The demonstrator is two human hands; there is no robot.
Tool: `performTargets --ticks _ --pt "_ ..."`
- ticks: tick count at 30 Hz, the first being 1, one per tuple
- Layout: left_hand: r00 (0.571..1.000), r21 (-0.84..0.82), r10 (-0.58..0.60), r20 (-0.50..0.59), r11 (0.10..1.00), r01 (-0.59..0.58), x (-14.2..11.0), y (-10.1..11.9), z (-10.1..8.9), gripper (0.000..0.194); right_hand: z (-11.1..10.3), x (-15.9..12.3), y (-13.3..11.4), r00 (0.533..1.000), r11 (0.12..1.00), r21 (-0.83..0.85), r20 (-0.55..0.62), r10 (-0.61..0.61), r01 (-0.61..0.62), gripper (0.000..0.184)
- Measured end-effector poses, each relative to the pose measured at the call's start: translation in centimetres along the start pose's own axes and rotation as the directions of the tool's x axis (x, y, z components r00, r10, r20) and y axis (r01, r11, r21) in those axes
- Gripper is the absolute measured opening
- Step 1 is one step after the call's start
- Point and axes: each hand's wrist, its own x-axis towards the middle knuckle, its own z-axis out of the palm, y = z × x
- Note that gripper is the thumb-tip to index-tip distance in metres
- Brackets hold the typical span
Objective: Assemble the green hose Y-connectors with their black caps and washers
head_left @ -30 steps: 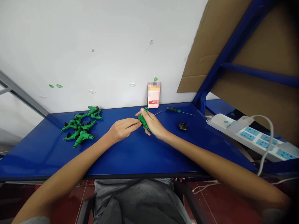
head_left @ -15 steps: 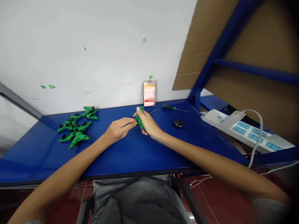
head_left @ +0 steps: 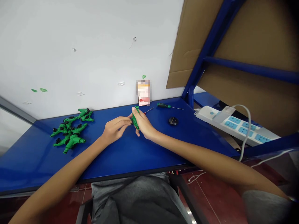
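My right hand (head_left: 145, 126) is curling round a green hose connector (head_left: 135, 120), thumb lying along its upper end, palm covering its right side, so only its left side and its ends are showing. My left hand (head_left: 115, 127) is bringing its fingers and thumb nearly together against the connector's left edge; a small dark part is sitting there, but I cannot tell whether my fingertips are gripping it or only touching. I'm holding all this over the blue table (head_left: 112, 160), near the wall. A thin metal rod (head_left: 149, 110) is poking out from behind my right hand (a bit of red is showing at its base, the rest is hidden). Behind it a phone (head_left: 144, 97) is leaning on the wall, its screen blurring into blocks. A green-handled screwdriver (head_left: 164, 105) and a round black gadget (head_left: 173, 121) are lying to the right. More connectors (head_left: 74, 140) are heaping up on the left, overlapping too much for counting. My left sleeve is falling outside the view.
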Motion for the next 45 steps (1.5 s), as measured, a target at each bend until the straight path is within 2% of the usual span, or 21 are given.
performTargets --ticks 3,7,9,15,20,23,26,28,30,32,37,39,41,45 --pt "1.000 -0.010 -0.003 0.024 1.000 0.003 0.6 -0.2 -0.5 0.016 0.2 0.2 -0.4 0.998 0.996 0.090 -0.057 0.022 -0.017 0.061" --pt "0.990 0.050 0.050 0.132 0.997 -0.057 0.9 -0.8 -1.4 0.020 0.1 0.6 -0.6 1.000 0.996 0.094 -0.016 0.002 0.000 0.060" --pt "0.990 0.040 0.034 0.138 0.998 -0.040 1.0 -0.8 -1.8 0.018 0.0 0.5 -0.7 1.000 0.998 0.055 0.000 -0.024 0.024 0.059" --pt "0.989 -0.068 -0.139 0.058 0.987 0.143 1.6 0.2 -1.5 0.008 -0.4 -0.3 -1.0 0.977 0.967 -0.151 -0.024 -0.212 0.206 0.052" --pt "0.932 -0.191 -0.361 0.025 0.913 0.359 1.8 1.1 -0.9 0.013 -0.4 -0.4 -0.8 0.967 0.952 -0.186 -0.027 -0.252 0.243 0.054" --pt "0.863 -0.327 -0.498 0.086 0.804 0.496 1.8 1.3 -0.7 0.018 -0.6 -0.5 -0.8 0.952 0.923 -0.255 -0.023 -0.304 0.289 0.051" --pt "0.771 -0.459 -0.608 0.188 0.640 0.616 2.0 1.5 -0.7 0.023 -0.7 -0.7 -1.0 0.909 0.861 -0.332 -0.023 -0.417 0.386 0.042" --pt "0.737 -0.497 -0.639 0.222 0.576 0.649 2.3 1.6 -0.8 0.024 -0.8 -0.7 -1.0 0.861 0.799 -0.374 -0.002 -0.508 0.471 0.036" --pt "0.719 -0.515 -0.655 0.230 0.545 0.661 2.5 1.8 -1.0 0.025 -1.0 -0.6 -0.8 0.819 0.745 -0.403 0.025 -0.573 0.532 0.033" --pt "0.676 -0.535 -0.687 0.267 0.478 0.696 2.8 2.0 -1.2 0.026 -1.1 -0.3 -0.5 0.791 0.707 -0.416 0.047 -0.611 0.571 0.032" --pt "0.462 -0.564 -0.770 0.439 0.165 0.809 3.3 2.4 -1.7 0.032 -1.5 0.3 0.2 0.708 0.611 -0.425 0.112 -0.697 0.668 0.031" --pt "0.392 -0.566 -0.781 0.486 0.061 0.822 3.5 2.5 -1.8 0.032 -1.6 0.3 0.2 0.691 0.585 -0.434 0.134 -0.710 0.685 0.031" --pt "0.339 -0.566 -0.790 0.512 -0.014 0.824 3.7 2.7 -1.9 0.031 -1.7 0.3 0.2 0.685 0.570 -0.446 0.148 -0.713 0.690 0.032" --pt "0.261 -0.574 -0.805 0.533 -0.117 0.811 3.7 2.9 -1.8 0.028 -2.1 0.4 0.1 0.659 0.520 -0.471 0.196 -0.726 0.713 0.033"
